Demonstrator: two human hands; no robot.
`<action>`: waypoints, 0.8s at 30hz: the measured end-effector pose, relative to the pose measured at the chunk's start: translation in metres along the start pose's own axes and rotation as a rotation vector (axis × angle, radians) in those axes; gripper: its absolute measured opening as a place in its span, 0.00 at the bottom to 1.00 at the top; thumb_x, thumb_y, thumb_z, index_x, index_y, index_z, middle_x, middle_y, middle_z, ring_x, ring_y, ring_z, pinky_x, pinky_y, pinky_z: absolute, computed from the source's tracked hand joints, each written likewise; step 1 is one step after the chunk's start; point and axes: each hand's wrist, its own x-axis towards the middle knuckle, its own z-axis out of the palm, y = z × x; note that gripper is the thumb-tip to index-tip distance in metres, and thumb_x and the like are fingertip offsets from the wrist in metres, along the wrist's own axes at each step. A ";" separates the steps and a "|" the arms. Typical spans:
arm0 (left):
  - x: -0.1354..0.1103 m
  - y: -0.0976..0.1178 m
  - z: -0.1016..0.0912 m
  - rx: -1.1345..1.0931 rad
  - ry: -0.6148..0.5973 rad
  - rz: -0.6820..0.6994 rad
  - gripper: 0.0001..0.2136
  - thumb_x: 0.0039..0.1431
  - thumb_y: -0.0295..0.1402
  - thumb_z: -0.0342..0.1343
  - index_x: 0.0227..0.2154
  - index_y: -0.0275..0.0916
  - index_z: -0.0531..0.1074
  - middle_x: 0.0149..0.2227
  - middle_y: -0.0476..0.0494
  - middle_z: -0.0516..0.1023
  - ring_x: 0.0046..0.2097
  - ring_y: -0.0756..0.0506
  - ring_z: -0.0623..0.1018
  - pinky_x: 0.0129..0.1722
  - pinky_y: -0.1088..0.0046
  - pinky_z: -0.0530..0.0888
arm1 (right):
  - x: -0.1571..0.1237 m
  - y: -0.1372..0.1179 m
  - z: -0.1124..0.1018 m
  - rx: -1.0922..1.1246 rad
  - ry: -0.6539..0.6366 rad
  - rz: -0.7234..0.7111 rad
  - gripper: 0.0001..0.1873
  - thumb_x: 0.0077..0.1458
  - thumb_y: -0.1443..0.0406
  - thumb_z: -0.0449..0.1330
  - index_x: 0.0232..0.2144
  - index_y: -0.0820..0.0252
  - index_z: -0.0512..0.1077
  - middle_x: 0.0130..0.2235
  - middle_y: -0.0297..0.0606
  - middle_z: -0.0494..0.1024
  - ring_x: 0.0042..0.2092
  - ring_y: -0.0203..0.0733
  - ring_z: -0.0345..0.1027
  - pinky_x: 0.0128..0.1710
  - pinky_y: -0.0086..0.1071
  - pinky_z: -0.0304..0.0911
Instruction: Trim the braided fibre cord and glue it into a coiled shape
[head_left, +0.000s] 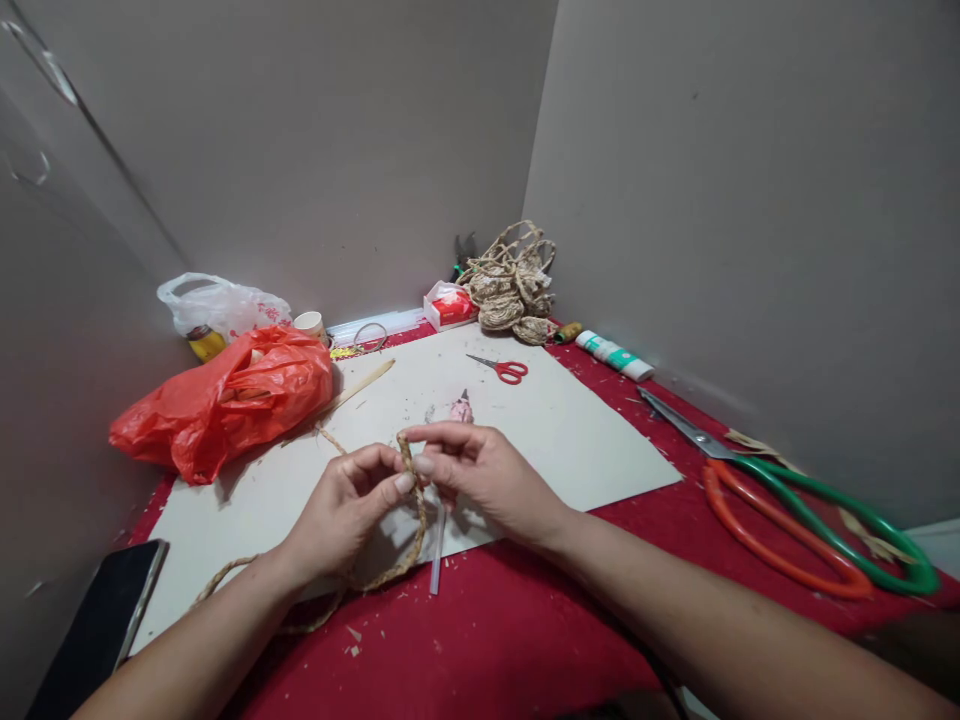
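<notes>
A braided jute rope (411,540) loops from the table up between both hands. My left hand (346,508) pinches the rope near its raised end, fingers closed on it. My right hand (480,478) meets it from the right, thumb and fingers also closed on the same end. Both hands hover over a pale cardboard sheet (570,430) that lies on a red cloth (495,640). A thin white stick (436,558) lies on the sheet just under my right hand. The rope's tail runs left along the sheet's near edge.
A red plastic bag (225,400) and a white bag (217,300) sit at the left. Small red scissors (501,369), a jute pile (514,285), a glue tube (615,355) are at the back. Large orange-and-green shears (787,505) lie right. A dark phone (101,625) rests near left.
</notes>
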 end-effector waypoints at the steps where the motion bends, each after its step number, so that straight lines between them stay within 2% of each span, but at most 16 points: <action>1: 0.000 -0.001 0.001 -0.025 -0.054 -0.014 0.07 0.55 0.35 0.60 0.31 0.36 0.73 0.31 0.45 0.75 0.34 0.49 0.73 0.39 0.72 0.69 | -0.001 0.000 0.001 0.005 -0.034 0.033 0.19 0.45 0.57 0.68 0.37 0.62 0.76 0.24 0.29 0.72 0.22 0.29 0.62 0.22 0.25 0.58; 3: -0.001 -0.004 0.002 -0.067 -0.112 -0.045 0.08 0.56 0.36 0.59 0.32 0.36 0.73 0.31 0.44 0.77 0.34 0.48 0.74 0.40 0.71 0.69 | -0.001 0.000 0.002 0.039 -0.068 0.066 0.17 0.43 0.57 0.69 0.33 0.62 0.77 0.24 0.31 0.75 0.23 0.30 0.64 0.23 0.26 0.59; 6: -0.002 -0.007 0.004 -0.147 -0.121 -0.128 0.09 0.56 0.37 0.60 0.33 0.36 0.73 0.30 0.43 0.77 0.32 0.49 0.74 0.37 0.73 0.69 | 0.000 -0.002 0.000 0.106 -0.075 0.051 0.14 0.41 0.58 0.70 0.28 0.61 0.75 0.24 0.31 0.76 0.23 0.31 0.66 0.23 0.26 0.60; 10: -0.002 -0.011 0.004 -0.293 -0.121 -0.249 0.11 0.54 0.38 0.61 0.34 0.35 0.75 0.28 0.45 0.75 0.28 0.51 0.74 0.32 0.76 0.68 | 0.001 -0.009 -0.004 0.129 -0.007 -0.037 0.10 0.41 0.62 0.71 0.27 0.60 0.75 0.25 0.29 0.75 0.23 0.28 0.64 0.25 0.25 0.62; 14: 0.000 -0.015 0.002 -0.295 -0.076 -0.289 0.08 0.52 0.35 0.63 0.28 0.34 0.75 0.26 0.48 0.74 0.23 0.55 0.70 0.26 0.80 0.65 | 0.000 -0.010 -0.006 0.101 -0.008 -0.068 0.08 0.43 0.64 0.69 0.27 0.60 0.75 0.26 0.29 0.75 0.23 0.28 0.63 0.25 0.25 0.61; 16: 0.000 -0.015 0.002 -0.307 -0.065 -0.290 0.08 0.52 0.34 0.63 0.28 0.34 0.75 0.25 0.49 0.73 0.22 0.56 0.69 0.25 0.81 0.65 | 0.001 -0.009 -0.007 0.118 -0.039 -0.077 0.09 0.44 0.65 0.69 0.31 0.60 0.76 0.27 0.28 0.74 0.23 0.27 0.64 0.25 0.24 0.61; 20: 0.000 -0.013 0.002 -0.345 -0.054 -0.281 0.08 0.51 0.34 0.64 0.28 0.34 0.74 0.24 0.50 0.72 0.20 0.57 0.67 0.21 0.82 0.63 | 0.002 -0.006 -0.009 0.147 -0.128 -0.041 0.22 0.45 0.66 0.68 0.45 0.55 0.73 0.32 0.30 0.74 0.28 0.30 0.67 0.28 0.25 0.64; 22: 0.000 -0.012 0.002 -0.371 -0.046 -0.277 0.08 0.51 0.34 0.64 0.28 0.34 0.74 0.23 0.51 0.71 0.20 0.58 0.67 0.20 0.82 0.63 | 0.002 -0.004 -0.010 0.111 -0.165 -0.014 0.18 0.45 0.66 0.69 0.42 0.56 0.75 0.34 0.32 0.75 0.32 0.32 0.68 0.32 0.27 0.65; 24: 0.000 -0.012 0.002 -0.387 -0.047 -0.277 0.09 0.51 0.34 0.64 0.27 0.34 0.73 0.22 0.51 0.71 0.19 0.58 0.66 0.19 0.83 0.63 | 0.003 -0.002 -0.009 0.050 -0.186 -0.035 0.10 0.46 0.65 0.68 0.35 0.57 0.78 0.34 0.32 0.74 0.35 0.33 0.69 0.36 0.28 0.65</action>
